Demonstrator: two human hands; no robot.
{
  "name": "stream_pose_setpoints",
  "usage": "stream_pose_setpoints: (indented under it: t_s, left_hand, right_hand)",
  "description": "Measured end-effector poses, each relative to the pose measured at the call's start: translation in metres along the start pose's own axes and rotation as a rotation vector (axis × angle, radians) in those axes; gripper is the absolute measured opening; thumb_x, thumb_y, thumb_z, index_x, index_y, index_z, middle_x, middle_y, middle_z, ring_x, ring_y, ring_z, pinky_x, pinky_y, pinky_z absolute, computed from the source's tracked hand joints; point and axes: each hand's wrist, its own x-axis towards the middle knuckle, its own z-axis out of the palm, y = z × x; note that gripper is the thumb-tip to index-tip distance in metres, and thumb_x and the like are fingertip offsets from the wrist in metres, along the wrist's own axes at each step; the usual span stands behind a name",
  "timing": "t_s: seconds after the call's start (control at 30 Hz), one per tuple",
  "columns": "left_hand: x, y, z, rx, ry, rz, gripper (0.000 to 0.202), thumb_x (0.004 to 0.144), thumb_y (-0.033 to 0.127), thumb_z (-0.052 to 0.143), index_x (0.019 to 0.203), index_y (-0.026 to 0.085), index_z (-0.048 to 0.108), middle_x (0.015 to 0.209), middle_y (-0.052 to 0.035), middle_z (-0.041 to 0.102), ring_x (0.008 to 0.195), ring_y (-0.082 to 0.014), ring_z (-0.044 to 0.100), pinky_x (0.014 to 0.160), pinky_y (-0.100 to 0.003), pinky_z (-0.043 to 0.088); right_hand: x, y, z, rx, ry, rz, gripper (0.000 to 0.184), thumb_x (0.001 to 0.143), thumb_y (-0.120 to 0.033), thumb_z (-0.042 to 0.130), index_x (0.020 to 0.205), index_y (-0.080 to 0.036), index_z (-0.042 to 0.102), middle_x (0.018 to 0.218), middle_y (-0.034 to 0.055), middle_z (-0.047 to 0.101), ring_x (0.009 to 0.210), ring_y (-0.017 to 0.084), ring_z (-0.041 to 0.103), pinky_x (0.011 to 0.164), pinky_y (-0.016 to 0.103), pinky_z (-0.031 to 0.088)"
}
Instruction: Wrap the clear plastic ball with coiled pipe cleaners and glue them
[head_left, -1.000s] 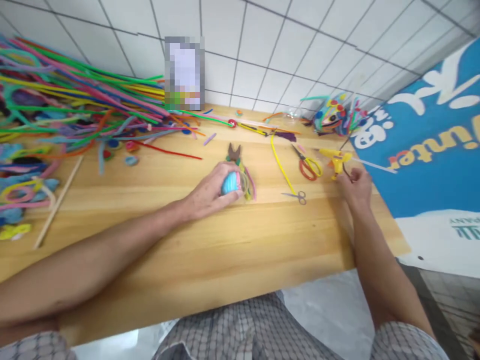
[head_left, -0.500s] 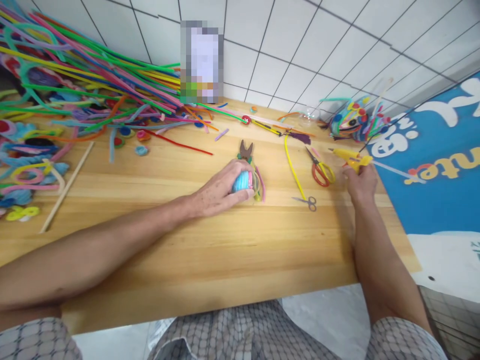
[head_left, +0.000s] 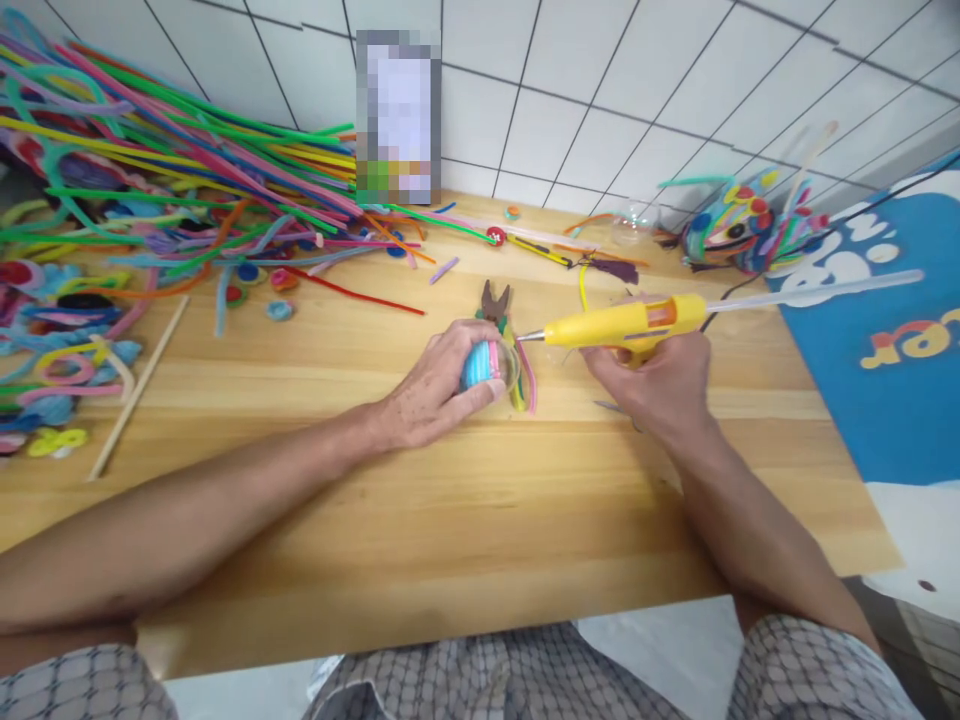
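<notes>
My left hand (head_left: 431, 392) is closed around a small round clear plastic piece wrapped with blue and pink pipe cleaner (head_left: 481, 367), low over the table. Its clear rim faces right. In my right hand (head_left: 666, 390) is a yellow hot glue gun (head_left: 611, 322), a long translucent glue stick (head_left: 825, 290) poking out of its back. The metal nozzle points left, just short of the wrapped piece and not visibly touching it. Pliers (head_left: 494, 302) lie behind my left hand, their handles partly hidden. Small scissors (head_left: 609, 405) are mostly covered by my right hand.
Many coloured pipe cleaners (head_left: 225, 150) are heaped at the back left, with finished twisted pieces below. A wooden stick (head_left: 139, 390) lies nearby. A yellow craft knife (head_left: 538, 249) rests near the tiled wall. A colourful pipe-cleaner fish (head_left: 727, 230) stands at the back right, near the glue gun's cord.
My right hand has brought the glue gun left from the table's right side, up beside the wrapped piece. It now covers the orange-and-yellow scissors. My left hand keeps its hold, almost still.
</notes>
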Motion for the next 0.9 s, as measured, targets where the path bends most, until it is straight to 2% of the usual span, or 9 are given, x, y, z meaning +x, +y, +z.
stream_pose_setpoints:
  t_s: [0.13, 0.33, 0.63, 0.77, 0.9]
  left_hand:
    - [0.000, 0.000, -0.001, 0.013, -0.016, 0.008, 0.046, 0.109, 0.045, 0.056, 0.147, 0.025, 0.040, 0.144, -0.0162, 0.057, 0.135, -0.0315, 0.056, 0.116, -0.055, 0.048]
    - [0.001, 0.000, -0.001, 0.011, -0.017, 0.013, 0.046, 0.108, 0.043, 0.057, 0.147, 0.026, 0.039, 0.145, -0.0163, 0.054, 0.136, -0.0310, 0.055, 0.116, -0.055, 0.048]
    - [0.000, 0.000, -0.001, 0.012, -0.007, 0.001, 0.045, 0.108, 0.044, 0.058, 0.146, 0.026, 0.041, 0.145, -0.0157, 0.056, 0.136, -0.0312, 0.056, 0.117, -0.054, 0.048]
    - [0.000, 0.000, -0.001, 0.015, -0.008, 0.008, 0.046, 0.108, 0.045, 0.058, 0.147, 0.027, 0.040, 0.144, -0.0158, 0.056, 0.137, -0.0313, 0.056, 0.117, -0.055, 0.049]
    - [0.001, 0.000, -0.001, 0.020, -0.002, 0.012, 0.045, 0.108, 0.046, 0.058, 0.146, 0.027, 0.042, 0.144, -0.0150, 0.057, 0.136, -0.0304, 0.057, 0.117, -0.054, 0.049]
  right_hand:
    - [-0.004, 0.003, 0.009, 0.001, 0.050, -0.090, 0.016, 0.079, -0.036, 0.074, 0.089, -0.027, 0.064, 0.082, 0.0039, 0.075, 0.078, 0.027, 0.073, 0.074, 0.043, 0.064]
    - [-0.008, 0.008, 0.019, 0.058, -0.018, -0.064, 0.017, 0.075, -0.032, 0.072, 0.090, -0.028, 0.064, 0.081, 0.0040, 0.075, 0.074, 0.027, 0.073, 0.070, 0.042, 0.063]
    - [-0.010, 0.016, 0.031, -0.016, -0.014, -0.026, 0.017, 0.070, -0.027, 0.068, 0.082, -0.029, 0.057, 0.073, 0.0035, 0.070, 0.069, 0.027, 0.069, 0.064, 0.041, 0.058]
    - [-0.010, 0.015, 0.031, -0.062, -0.037, -0.047, 0.014, 0.070, -0.026, 0.066, 0.077, -0.028, 0.054, 0.069, 0.0042, 0.066, 0.066, 0.027, 0.066, 0.063, 0.040, 0.054]
    - [-0.011, 0.013, 0.029, -0.046, -0.073, -0.067, 0.017, 0.068, -0.024, 0.065, 0.081, -0.028, 0.055, 0.071, 0.0032, 0.068, 0.066, 0.027, 0.066, 0.061, 0.039, 0.053]
